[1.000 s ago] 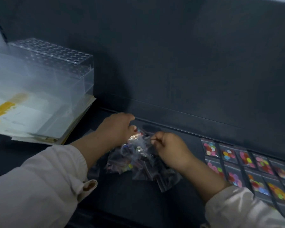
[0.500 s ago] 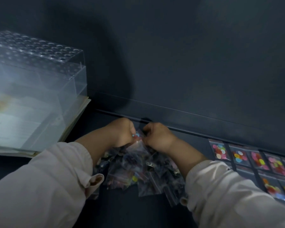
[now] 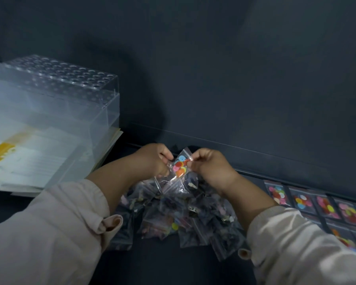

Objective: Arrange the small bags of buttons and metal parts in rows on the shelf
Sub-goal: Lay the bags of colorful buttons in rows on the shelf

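Above the pile [image 3: 173, 221], button bag [image 3: 180, 167] pinched between fingers [image 3: 196, 159].

— On the left?
— Clear plastic box [image 3: 66, 103], see-through and slightly milky. Rows of round holes [image 3: 70, 75] across its flat top.
— Beneath it?
— Stack of papers [image 3: 35, 161], lying flat, partly seen through the plastic. Edges poking out past the box's right corner, fanned a little.
— Any markings?
— Yellow strip [image 3: 0, 151] slanting across the top sheet. Faint lines of print beside it, too blurred to read.
— And behind?
— Dark wall [image 3: 245, 68], plain, filling the upper view. Thin ledge [image 3: 255, 154] along its foot, sloping down toward the right. Broad shadow [image 3: 152, 89] on the wall just right of the box.
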A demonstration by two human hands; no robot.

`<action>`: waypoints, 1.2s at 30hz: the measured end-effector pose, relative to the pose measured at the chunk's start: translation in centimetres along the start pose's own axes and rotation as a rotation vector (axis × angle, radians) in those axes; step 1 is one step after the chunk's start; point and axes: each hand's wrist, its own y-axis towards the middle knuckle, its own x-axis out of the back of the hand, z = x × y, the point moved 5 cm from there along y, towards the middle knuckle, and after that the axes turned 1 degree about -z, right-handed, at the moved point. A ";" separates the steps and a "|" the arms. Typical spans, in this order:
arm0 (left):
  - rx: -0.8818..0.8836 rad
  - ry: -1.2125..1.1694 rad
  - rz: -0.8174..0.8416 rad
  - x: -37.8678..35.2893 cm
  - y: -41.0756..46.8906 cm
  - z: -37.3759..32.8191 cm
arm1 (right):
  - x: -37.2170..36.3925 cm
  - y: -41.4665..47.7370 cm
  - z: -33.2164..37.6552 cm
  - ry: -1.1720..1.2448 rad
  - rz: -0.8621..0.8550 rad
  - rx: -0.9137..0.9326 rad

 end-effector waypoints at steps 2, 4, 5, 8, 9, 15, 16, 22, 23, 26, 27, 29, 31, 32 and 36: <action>0.017 -0.036 -0.006 0.3 -0.3 0.1 | 0.7 -0.6 0.1 0.016 -0.028 0.003; 0.027 -0.075 -0.034 0.6 -0.6 0.1 | 1.4 -1.2 0.1 0.034 -0.044 -0.007; 0.027 -0.099 -0.054 0.8 -0.8 0.0 | 1.6 -1.5 0.1 0.053 -0.050 -0.022; 0.025 -0.176 -0.113 0.9 -1.3 -0.6 | 2.4 -2.2 -0.4 0.118 -0.066 -0.068; 0.027 -0.197 -0.132 0.9 -1.4 -0.7 | 2.6 -2.5 -0.5 0.119 -0.072 -0.076; -0.032 -0.122 -0.221 0.8 -2.2 -1.0 | 3.8 -4.3 -0.5 0.040 -0.149 -0.042; -0.062 -0.074 -0.238 0.6 -2.4 -1.0 | 3.9 -4.6 -0.5 0.060 -0.149 -0.043; -0.152 0.290 -0.054 -2.4 -5.6 -0.9 | 3.6 -6.8 -0.7 0.160 -0.045 -0.106; -0.122 0.377 0.050 -3.4 -6.0 -0.3 | 3.2 -7.2 -0.8 0.180 0.005 -0.125; -0.078 0.610 0.156 -4.9 -6.6 1.7 | 1.6 -8.5 -1.5 0.199 0.167 -0.228; -0.095 0.651 0.117 -4.7 -6.6 1.8 | 1.0 -8.9 -1.9 0.192 0.211 -0.252; -0.145 0.748 -0.014 -3.9 -6.5 1.7 | 0.2 -9.1 -2.6 0.149 0.220 -0.259; -0.182 0.862 -0.151 -2.9 -6.5 1.7 | 0.2 -8.9 -3.1 0.124 0.156 -0.237; -0.200 0.895 -0.212 -2.6 -6.7 1.8 | 0.3 -8.7 -3.2 0.122 0.118 -0.224; -0.285 0.821 -0.334 -2.6 -7.7 1.3 | 0.7 -8.1 -3.2 0.106 -0.007 -0.163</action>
